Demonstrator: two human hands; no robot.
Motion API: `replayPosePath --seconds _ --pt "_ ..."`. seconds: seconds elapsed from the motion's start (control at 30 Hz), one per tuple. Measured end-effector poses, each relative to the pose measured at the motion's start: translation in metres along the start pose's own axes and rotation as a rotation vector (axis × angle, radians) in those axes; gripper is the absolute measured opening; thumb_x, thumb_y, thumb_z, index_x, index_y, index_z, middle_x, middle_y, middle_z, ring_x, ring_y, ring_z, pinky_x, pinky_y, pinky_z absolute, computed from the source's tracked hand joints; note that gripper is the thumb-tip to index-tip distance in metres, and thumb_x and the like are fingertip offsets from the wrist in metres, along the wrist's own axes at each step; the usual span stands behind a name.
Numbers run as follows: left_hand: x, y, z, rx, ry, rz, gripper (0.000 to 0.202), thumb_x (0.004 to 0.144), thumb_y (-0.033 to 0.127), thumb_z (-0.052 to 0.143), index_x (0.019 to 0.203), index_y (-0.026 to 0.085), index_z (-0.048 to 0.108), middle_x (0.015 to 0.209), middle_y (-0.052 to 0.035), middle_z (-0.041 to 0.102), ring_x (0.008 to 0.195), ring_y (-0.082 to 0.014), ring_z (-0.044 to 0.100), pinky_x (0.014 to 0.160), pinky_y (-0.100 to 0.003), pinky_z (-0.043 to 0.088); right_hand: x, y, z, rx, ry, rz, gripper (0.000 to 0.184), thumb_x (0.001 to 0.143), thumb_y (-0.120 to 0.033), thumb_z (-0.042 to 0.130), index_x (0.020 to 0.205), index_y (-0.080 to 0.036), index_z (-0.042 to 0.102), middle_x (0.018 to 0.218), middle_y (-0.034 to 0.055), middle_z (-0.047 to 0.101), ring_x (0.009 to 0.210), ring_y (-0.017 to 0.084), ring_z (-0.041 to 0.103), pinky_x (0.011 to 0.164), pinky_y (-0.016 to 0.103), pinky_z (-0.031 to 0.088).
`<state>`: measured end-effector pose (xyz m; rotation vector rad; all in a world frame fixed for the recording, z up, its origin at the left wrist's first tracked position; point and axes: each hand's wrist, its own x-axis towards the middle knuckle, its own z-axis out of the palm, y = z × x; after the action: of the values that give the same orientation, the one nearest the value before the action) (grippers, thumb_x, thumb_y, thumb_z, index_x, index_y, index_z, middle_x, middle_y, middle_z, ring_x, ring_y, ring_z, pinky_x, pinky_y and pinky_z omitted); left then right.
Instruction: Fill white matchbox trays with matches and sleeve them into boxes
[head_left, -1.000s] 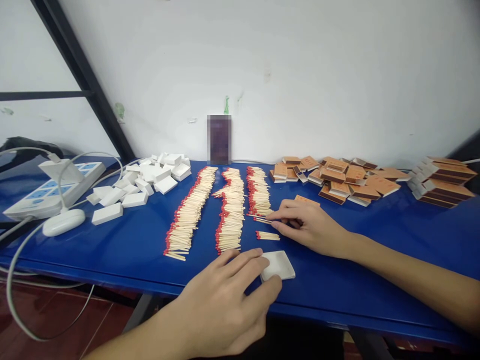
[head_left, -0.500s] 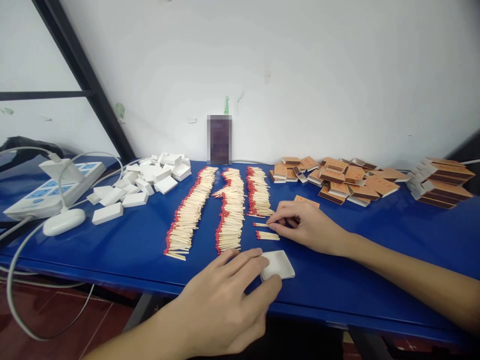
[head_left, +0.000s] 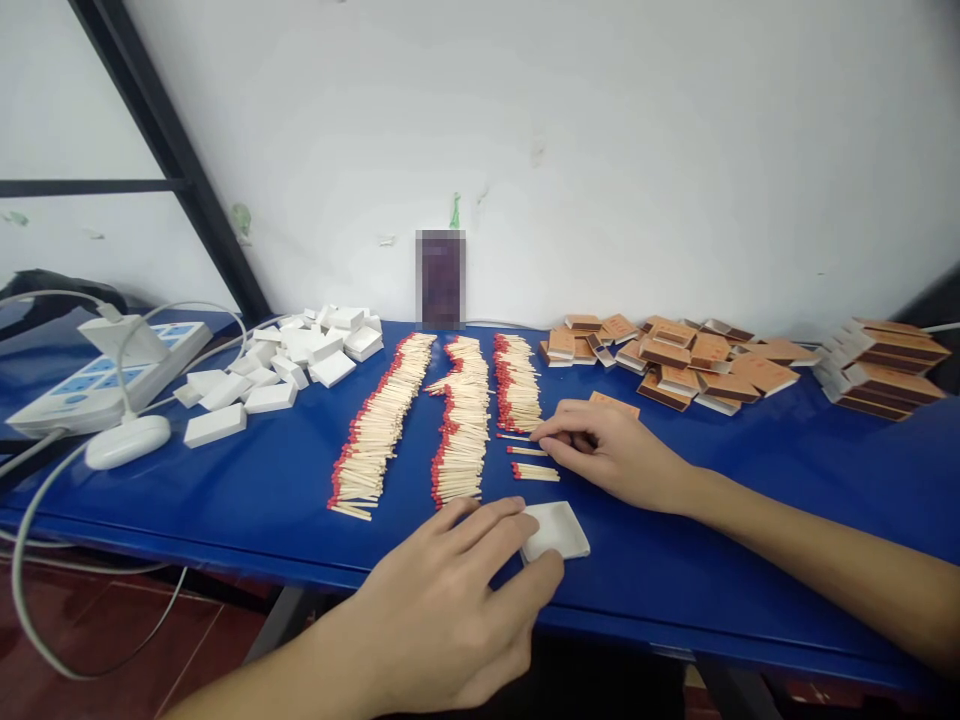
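In the head view, the left hand [head_left: 457,590] lightly holds the white tray [head_left: 556,532] by its left end. Beyond the tray, the right hand [head_left: 619,450] has its fingertips narrowed at a match [head_left: 513,436]; whether they pinch it, I cannot tell. Loose matches [head_left: 535,472] lie between that match and the tray.

Right hand [head_left: 619,455]: shifted slightly far-left | first match [head_left: 526,450]: slid nearer since 1 s ago, forefinger now off it | second match [head_left: 514,436]: now under forefinger, apart from right row's [head_left: 517,385] near end
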<state>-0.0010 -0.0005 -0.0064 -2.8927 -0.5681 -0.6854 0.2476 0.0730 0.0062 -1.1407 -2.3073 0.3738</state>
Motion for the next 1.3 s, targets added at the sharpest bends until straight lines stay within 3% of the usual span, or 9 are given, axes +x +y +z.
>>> replayPosePath --seconds 0.27,0.47,0.53,0.67,1.1,1.3 --pt "0.0003 0.0001 -0.0002 0.009 0.006 -0.005 0.033 0.09 0.018 0.051 0.123 0.014 0.059 0.119 -0.0119 0.063 0.123 -0.029 0.056 0.101 -0.043 0.05 0.0001 0.0002 0.0005 0.01 0.017 0.019 0.022 0.092 -0.026 0.055 0.093 -0.019 0.075 0.069 0.0011 0.06 0.057 0.012 0.051 0.054 0.025 0.039" --pt "0.0009 0.0006 -0.0008 0.009 0.01 -0.01 0.033 0.09 0.019 0.053 0.122 0.014 0.059 0.119 -0.0118 0.064 0.122 -0.0287 0.057 0.101 -0.042 0.05 -0.0003 -0.0013 0.0004 -0.06 0.027 -0.012 0.023 0.092 -0.023 0.055 0.082 -0.019 0.075 0.066 0.0014 0.059 0.057 0.012 0.05 0.055 0.026 0.039" --pt "0.001 0.0008 -0.0005 0.01 0.008 -0.013 0.033 0.09 0.019 0.053 0.122 0.014 0.059 0.118 -0.012 0.063 0.122 -0.0289 0.057 0.101 -0.042 0.05 -0.0008 -0.0012 0.0002 -0.051 0.031 -0.01 0.021 0.091 -0.023 0.055 0.087 -0.019 0.076 0.068 0.0017 0.06 0.057 0.013 0.05 0.055 0.026 0.039" --pt "0.0008 0.0005 0.0002 0.015 0.003 -0.01 0.033 0.091 0.019 0.05 0.122 0.014 0.059 0.119 -0.0122 0.063 0.123 -0.0287 0.056 0.101 -0.042 0.05 -0.0026 -0.0023 -0.001 -0.056 -0.025 -0.028 0.026 0.095 -0.028 0.052 0.101 -0.022 0.076 0.076 0.0039 0.061 0.063 0.014 0.054 0.058 0.027 0.041" --pt "-0.0002 0.0 -0.0001 0.003 -0.006 -0.013 0.035 0.09 0.016 0.05 0.124 0.015 0.059 0.123 -0.0115 0.063 0.127 -0.029 0.055 0.102 -0.042 0.05 -0.0038 0.0001 -0.0016 -0.035 -0.086 -0.055 0.029 0.099 -0.032 0.049 0.105 -0.023 0.076 0.08 0.0043 0.062 0.074 0.016 0.059 0.067 0.029 0.043" --pt "0.0008 0.0 -0.0011 0.004 0.005 -0.016 0.034 0.09 0.019 0.054 0.123 0.015 0.059 0.121 -0.0117 0.064 0.126 -0.0291 0.056 0.102 -0.042 0.05 -0.0022 0.0033 0.0006 -0.09 0.097 0.001 0.025 0.095 -0.027 0.052 0.101 -0.02 0.075 0.071 0.0028 0.064 0.062 0.015 0.055 0.06 0.029 0.043"
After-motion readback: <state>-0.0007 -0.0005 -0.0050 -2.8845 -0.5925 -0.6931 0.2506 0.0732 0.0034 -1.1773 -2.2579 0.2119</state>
